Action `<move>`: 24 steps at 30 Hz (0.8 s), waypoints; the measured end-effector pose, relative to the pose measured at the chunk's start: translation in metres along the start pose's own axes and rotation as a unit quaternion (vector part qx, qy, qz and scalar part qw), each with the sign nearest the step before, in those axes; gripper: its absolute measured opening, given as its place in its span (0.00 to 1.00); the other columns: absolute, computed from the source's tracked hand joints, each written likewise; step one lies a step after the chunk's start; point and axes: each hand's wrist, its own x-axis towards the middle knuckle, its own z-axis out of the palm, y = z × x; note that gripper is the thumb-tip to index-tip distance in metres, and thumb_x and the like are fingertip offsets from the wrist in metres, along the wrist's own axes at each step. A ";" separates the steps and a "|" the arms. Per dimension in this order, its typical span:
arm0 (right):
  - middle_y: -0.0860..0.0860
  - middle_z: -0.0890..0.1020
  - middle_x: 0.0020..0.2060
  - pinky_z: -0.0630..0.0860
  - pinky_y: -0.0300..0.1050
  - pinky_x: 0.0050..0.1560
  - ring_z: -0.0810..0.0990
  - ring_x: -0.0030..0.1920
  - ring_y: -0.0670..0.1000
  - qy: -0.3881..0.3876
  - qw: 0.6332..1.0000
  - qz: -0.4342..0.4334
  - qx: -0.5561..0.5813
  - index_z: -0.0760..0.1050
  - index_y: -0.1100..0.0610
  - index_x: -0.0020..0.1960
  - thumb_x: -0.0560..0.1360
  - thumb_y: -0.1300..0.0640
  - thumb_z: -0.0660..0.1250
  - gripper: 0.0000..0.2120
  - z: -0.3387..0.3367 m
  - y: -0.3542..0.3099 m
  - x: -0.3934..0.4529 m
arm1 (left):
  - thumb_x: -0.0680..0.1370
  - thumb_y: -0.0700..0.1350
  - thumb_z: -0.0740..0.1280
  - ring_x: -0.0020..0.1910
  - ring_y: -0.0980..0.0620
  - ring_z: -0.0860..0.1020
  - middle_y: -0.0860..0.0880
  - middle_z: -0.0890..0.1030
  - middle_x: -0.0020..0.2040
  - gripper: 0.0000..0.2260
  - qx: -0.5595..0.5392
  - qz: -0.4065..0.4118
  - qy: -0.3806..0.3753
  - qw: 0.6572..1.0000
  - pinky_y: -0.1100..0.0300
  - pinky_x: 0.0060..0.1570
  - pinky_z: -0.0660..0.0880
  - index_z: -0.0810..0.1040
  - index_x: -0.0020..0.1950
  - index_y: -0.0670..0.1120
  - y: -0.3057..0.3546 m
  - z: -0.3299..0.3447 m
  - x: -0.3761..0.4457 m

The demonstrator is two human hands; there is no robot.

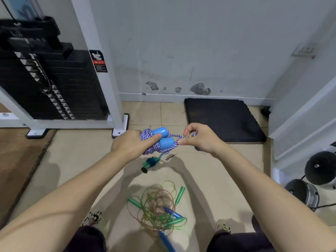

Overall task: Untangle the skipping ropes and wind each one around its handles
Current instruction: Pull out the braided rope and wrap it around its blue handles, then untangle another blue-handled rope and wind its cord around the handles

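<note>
Tiled floor [145, 113] — tangled ropes [158, 206], wound rope [151, 163], black mat [221, 119].

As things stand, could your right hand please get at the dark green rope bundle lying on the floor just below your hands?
Probably not yet: the right hand pinches the braided rope, so it would have to let go first. Otherwise nothing covers the wound green rope.

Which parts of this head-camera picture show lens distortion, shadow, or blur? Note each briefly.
Head view: the wide-angle lens bows the white machine post and the wall edges; the person's shadow falls over the floor around the tangled ropes; the blue handle at the bottom edge is smeared; the braided rope in hand looks fairly sharp.
</note>
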 end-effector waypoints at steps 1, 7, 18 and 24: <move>0.45 0.67 0.24 0.60 0.35 0.23 0.62 0.21 0.43 0.011 1.000 0.000 -0.009 0.75 0.56 0.40 0.64 0.56 0.82 0.15 0.004 0.009 0.012 | 0.66 0.78 0.54 0.39 0.49 0.78 0.52 0.80 0.35 0.33 -0.004 -0.009 -0.009 1.000 0.58 0.38 0.71 0.77 0.37 0.49 -0.005 0.011 0.010; 0.46 0.72 0.27 0.61 0.30 0.25 0.66 0.21 0.40 0.045 0.995 0.085 0.006 0.80 0.60 0.42 0.68 0.58 0.79 0.09 0.046 0.123 0.093 | 0.68 0.75 0.64 0.41 0.49 0.77 0.51 0.78 0.41 0.30 -0.058 -0.080 -0.097 0.990 0.55 0.38 0.69 0.71 0.48 0.47 -0.050 0.124 0.076; 0.44 0.79 0.31 0.71 0.35 0.37 0.75 0.33 0.43 0.138 0.975 0.173 0.014 0.78 0.48 0.31 0.71 0.60 0.75 0.13 0.082 0.268 0.152 | 0.70 0.64 0.71 0.33 0.53 0.74 0.51 0.77 0.35 0.21 -0.140 -0.006 -0.172 0.975 0.57 0.32 0.65 0.76 0.39 0.45 -0.102 0.303 0.131; 0.46 0.80 0.47 0.73 0.42 0.55 0.76 0.52 0.50 0.174 0.976 0.119 -0.044 0.81 0.51 0.49 0.69 0.50 0.77 0.12 0.083 0.275 0.144 | 0.74 0.58 0.71 0.60 0.42 0.72 0.43 0.77 0.60 0.25 -0.028 0.000 -0.053 0.998 0.51 0.57 0.67 0.76 0.64 0.43 -0.114 0.307 0.116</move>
